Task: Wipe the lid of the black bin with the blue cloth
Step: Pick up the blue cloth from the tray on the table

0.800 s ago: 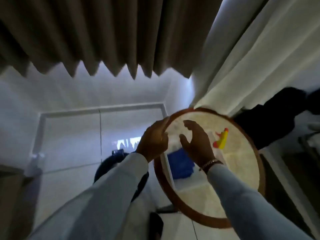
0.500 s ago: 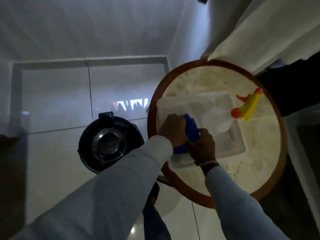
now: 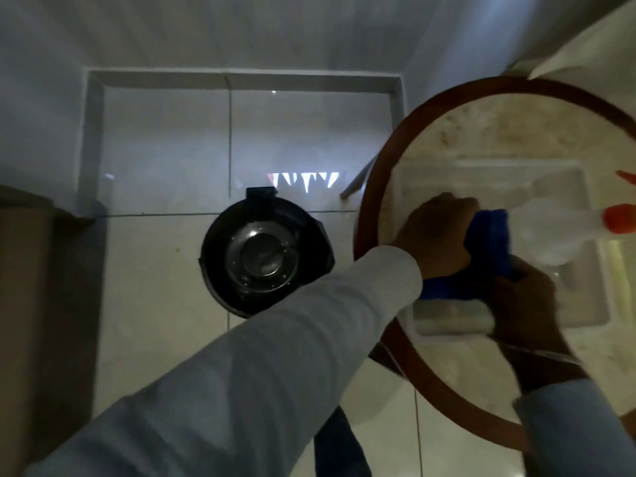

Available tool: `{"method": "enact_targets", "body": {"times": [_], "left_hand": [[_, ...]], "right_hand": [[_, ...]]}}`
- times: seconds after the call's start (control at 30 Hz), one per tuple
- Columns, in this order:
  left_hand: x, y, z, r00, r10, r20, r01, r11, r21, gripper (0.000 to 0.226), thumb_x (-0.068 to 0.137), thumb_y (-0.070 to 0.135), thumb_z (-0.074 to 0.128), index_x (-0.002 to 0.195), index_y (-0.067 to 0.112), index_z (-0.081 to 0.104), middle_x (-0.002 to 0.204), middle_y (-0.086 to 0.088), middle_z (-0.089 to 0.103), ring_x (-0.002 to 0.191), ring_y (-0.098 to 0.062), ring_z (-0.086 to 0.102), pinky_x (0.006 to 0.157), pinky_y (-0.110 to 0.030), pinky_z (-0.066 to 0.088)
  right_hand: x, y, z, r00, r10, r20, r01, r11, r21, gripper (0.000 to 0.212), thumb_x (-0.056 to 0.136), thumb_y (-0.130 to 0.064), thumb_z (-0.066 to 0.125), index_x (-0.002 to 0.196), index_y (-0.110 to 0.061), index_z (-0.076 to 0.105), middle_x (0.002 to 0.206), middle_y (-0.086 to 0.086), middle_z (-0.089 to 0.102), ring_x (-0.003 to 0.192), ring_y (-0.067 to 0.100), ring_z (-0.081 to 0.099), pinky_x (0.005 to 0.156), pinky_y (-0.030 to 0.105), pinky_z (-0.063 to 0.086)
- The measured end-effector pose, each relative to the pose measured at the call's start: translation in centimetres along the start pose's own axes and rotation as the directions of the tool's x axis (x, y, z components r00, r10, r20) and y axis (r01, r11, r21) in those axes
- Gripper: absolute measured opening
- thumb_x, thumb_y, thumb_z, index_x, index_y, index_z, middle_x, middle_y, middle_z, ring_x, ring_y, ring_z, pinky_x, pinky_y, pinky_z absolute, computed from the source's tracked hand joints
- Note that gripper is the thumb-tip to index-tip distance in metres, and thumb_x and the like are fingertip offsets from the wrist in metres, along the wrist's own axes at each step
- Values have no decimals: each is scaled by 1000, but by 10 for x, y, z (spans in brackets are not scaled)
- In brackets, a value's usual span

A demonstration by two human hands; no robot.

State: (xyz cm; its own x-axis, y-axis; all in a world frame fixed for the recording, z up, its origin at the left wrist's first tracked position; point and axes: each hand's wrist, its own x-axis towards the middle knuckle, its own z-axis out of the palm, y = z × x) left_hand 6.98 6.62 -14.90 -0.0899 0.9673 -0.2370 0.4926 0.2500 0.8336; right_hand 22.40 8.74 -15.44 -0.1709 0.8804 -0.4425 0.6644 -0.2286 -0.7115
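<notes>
A dim room with pale glossy floor tiles (image 3: 165, 287) and a grey skirting along the far wall frames the scene, with a round stone-topped table with a brown wooden rim (image 3: 370, 208) on the right. On that table sits a shallow clear plastic tray (image 3: 447, 320), and in it lies the folded blue cloth (image 3: 488, 249) beside a translucent spray bottle with an orange collar (image 3: 557, 228). The person's left hand (image 3: 437, 235) is curled over the near end of the cloth, fingers closed on it; the right hand (image 3: 526, 304) is at the tray's front edge against the cloth, but motion blur hides whether it grips cloth, tray, or nothing. The round black bin with a shiny metal centre on its lid (image 3: 263, 258) stands on the floor to the left of the table, well apart from the cloth and not yet touched. The step in hand appears to be picking up the cloth. To do it well, the person would gather the cloth into one firm pad in a single hand, lift it clear of the tray wall without nudging the bottle, then carry it down to the bin and begin at the lid's middle, working outward in overlapping strokes to the rim and hinge.
</notes>
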Motion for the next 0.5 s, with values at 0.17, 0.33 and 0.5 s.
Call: {"method": "enact_targets", "body": {"times": [0.17, 0.33, 0.5], "left_hand": [[-57, -4, -55, 996, 75, -52, -88, 947, -310, 58, 76, -2, 70, 130, 0, 50, 132, -21, 56, 125, -33, 49, 106, -38, 41], [-118, -65, -91, 998, -41, -52, 11, 872, -490, 51, 80, -1, 69, 128, 4, 51, 126, -17, 59, 119, -26, 57, 99, -44, 52], [-163, -166, -95, 851, -308, -425, 123, 904, -410, 61, 81, 11, 71, 136, 11, 46, 125, -12, 61, 115, -19, 58, 100, -36, 52]], "right_hand": [[-14, -4, -6, 966, -53, 253, -30, 950, 312, 34, 72, -18, 72, 106, -18, 64, 104, 1, 75, 93, 17, 72, 76, 34, 62], [-33, -30, 66, 843, -165, 512, 24, 962, 271, 39, 78, -32, 75, 115, -25, 63, 112, -8, 73, 106, 16, 68, 80, 24, 59], [-40, -42, 173, 869, -162, 467, -10, 939, 343, 42, 72, -14, 77, 105, -36, 63, 103, -2, 72, 93, 7, 71, 68, 19, 60]]}}
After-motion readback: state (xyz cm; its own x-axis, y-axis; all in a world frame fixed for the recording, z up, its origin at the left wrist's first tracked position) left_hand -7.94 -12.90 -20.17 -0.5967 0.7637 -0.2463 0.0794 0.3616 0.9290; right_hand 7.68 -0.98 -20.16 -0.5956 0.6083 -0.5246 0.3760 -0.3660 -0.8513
